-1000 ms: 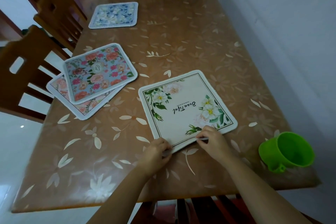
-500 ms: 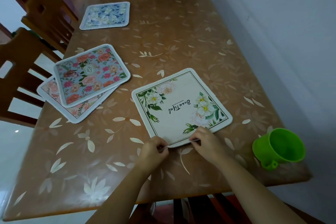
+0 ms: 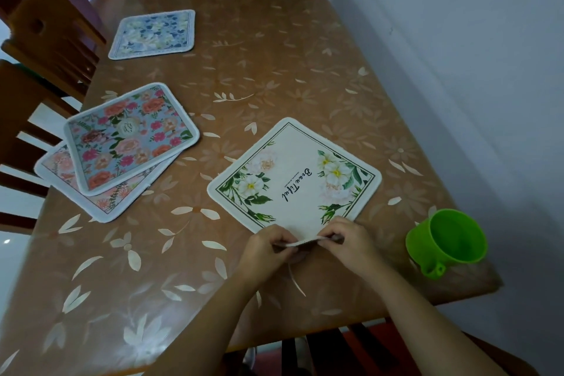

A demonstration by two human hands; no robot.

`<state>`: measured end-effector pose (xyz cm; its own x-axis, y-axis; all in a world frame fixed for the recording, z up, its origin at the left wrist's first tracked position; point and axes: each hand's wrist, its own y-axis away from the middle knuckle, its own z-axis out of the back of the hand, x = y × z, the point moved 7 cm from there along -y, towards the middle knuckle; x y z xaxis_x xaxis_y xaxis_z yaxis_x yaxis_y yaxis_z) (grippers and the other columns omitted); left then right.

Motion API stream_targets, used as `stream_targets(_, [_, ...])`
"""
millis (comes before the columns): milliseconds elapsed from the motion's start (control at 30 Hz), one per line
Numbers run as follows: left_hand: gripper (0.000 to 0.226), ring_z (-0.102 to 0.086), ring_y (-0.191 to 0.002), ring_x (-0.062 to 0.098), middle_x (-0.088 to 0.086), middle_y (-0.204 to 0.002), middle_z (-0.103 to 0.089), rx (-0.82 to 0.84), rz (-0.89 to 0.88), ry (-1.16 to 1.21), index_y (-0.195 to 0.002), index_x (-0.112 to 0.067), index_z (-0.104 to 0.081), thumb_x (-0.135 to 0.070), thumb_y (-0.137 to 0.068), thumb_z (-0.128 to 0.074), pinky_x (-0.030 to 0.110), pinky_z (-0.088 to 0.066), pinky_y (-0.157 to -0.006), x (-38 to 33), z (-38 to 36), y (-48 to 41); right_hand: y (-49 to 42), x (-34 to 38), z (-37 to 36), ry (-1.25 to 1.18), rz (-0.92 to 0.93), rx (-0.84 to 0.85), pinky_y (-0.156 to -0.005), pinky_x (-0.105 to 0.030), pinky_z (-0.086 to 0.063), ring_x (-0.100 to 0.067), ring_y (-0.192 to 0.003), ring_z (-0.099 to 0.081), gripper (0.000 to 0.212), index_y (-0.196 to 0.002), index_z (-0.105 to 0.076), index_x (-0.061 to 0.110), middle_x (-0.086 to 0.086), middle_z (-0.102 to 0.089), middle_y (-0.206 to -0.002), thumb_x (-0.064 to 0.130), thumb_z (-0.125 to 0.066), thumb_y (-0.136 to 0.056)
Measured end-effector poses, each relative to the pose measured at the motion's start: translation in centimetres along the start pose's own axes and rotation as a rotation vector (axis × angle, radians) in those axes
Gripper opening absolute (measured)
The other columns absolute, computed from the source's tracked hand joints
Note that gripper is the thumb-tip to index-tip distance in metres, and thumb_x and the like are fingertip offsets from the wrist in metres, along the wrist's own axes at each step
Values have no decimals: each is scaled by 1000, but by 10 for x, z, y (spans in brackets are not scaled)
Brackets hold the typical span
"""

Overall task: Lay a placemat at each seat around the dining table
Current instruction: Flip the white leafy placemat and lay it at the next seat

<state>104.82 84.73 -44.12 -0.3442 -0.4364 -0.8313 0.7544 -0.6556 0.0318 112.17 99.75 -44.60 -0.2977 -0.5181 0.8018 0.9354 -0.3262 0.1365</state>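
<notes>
- Frankly, my main worry was the skew: the white placemat [image 3: 300, 183] lay corner-on ahead of both hands, so a pull from that one corner would probably have dragged it down crooked to the table [image 3: 274, 55] edge.
- The left hand [image 3: 268, 249] and right hand [image 3: 348, 241] sat close together, each pinching the mat's near corner, which was raised a little off the table.
- With only a fingertip hold on a limp edge, I judged the corner could slip free and the mat flop or fold.
- A green cup [image 3: 447, 241] stood just right of the right hand, near the table's edge; a sweep of that forearm or of the mat's right corner could have tipped it.
- Well off to the left of the left hand, a rose-print placemat [image 3: 131, 137] lay on top of a second placemat [image 3: 58, 172], so I took it that one seat remained unserved; a blue placemat [image 3: 152, 33] lay far ahead.
- Against the frame a second before, the hands had drawn together, the near edge had come up off the table, and the mat had turned further onto the diagonal.
</notes>
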Motion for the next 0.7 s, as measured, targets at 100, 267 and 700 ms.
stream_targets(100, [11, -58, -71, 10, -6, -73, -63, -18, 15, -14, -73, -13, -70, -4, -70, -75, 19, -46, -64, 8, 0, -5, 2, -6, 15, 13, -5, -22, -68, -9, -45, -11, -73, -57, 6, -77, -68, 9, 6, -57, -78, 4, -71, -75])
stream_targets(267, [9, -53, -66, 4, -13, -66, -55, 8, 27, -50, -70, -20, -71, -12, -70, -76, 12, -40, -58, 3, -17, -15, 9, -1, 15, 92, 40, 35, -65, -8, -42, -4, -74, -54, 16, -73, -62, 24, 10, -53, -79, 12, -70, -76])
stream_targets(700, [10, -57, -74, 15, 0, -77, -64, 76, -24, -84, -74, -17, -72, -9, -69, -75, 28, -45, -65, 2, -31, -18, 23, -14, 13, 78, -31, 1, -72, -28, -48, -11, -78, -57, 5, -79, -65, 18, 15, -51, -77, 13, -68, -79])
